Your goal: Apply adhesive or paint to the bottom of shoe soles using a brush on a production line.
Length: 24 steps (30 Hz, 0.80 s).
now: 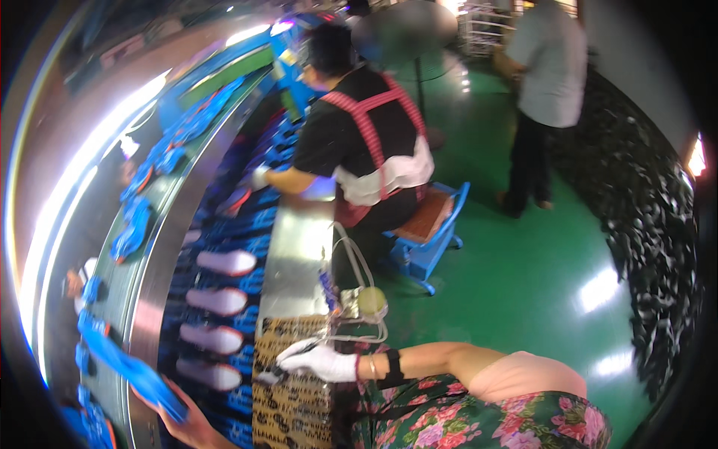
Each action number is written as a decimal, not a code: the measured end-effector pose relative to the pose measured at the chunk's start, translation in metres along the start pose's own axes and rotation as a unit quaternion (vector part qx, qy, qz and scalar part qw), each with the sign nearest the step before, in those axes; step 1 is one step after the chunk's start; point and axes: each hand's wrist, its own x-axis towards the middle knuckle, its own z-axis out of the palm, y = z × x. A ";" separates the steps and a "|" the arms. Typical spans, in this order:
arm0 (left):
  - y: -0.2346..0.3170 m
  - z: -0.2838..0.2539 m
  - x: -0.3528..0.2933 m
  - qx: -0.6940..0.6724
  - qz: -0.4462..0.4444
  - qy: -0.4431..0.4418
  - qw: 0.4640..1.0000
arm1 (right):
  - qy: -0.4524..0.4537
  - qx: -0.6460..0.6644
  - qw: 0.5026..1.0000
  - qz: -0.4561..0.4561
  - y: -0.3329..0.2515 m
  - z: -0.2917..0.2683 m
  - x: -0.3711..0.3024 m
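At the lower left, my bare left hand (pixel 183 419) is closed round the end of a long blue shoe (pixel 134 367), tilted up over the edge of the conveyor. My right hand (pixel 321 363), in a white glove, is closed on a thin dark-handled tool (pixel 278 370), its greyish tip low over a brown printed sheet (pixel 292 411). Blur hides what kind of tool it is. Between my hands lies a row of pale shoe soles (pixel 217 339) on a dark-and-blue surface.
More blue shoes (pixel 133 228) lie along the green conveyor (pixel 153 254) at left. A co-worker (pixel 366 135) in a red-strapped apron sits ahead on a blue chair (pixel 430 224); another person (pixel 550 82) stands beyond. A cup-like yellowish container (pixel 371 301) and white cable lie beside the metal bench (pixel 299 262). Dark pieces (pixel 643 202) are heaped at right.
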 end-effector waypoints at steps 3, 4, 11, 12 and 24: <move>-0.012 0.060 -0.022 -0.127 -0.032 -0.033 0.991 | -0.026 0.046 0.999 -0.003 -0.004 -0.001 0.003; -0.009 0.075 -0.030 -0.175 -0.045 -0.042 0.983 | -0.030 0.053 0.998 -0.003 -0.010 -0.002 0.004; -0.020 0.151 -0.067 -0.446 -0.122 -0.078 0.883 | -0.107 0.062 0.992 -0.029 -0.054 0.028 -0.010; -0.023 0.161 -0.071 -0.480 -0.133 -0.084 0.863 | -0.121 0.017 0.992 -0.044 -0.055 0.034 -0.014; 0.008 0.069 -0.219 -0.530 -0.415 0.128 0.729 | -0.202 -0.188 0.955 -0.111 -0.062 0.067 -0.019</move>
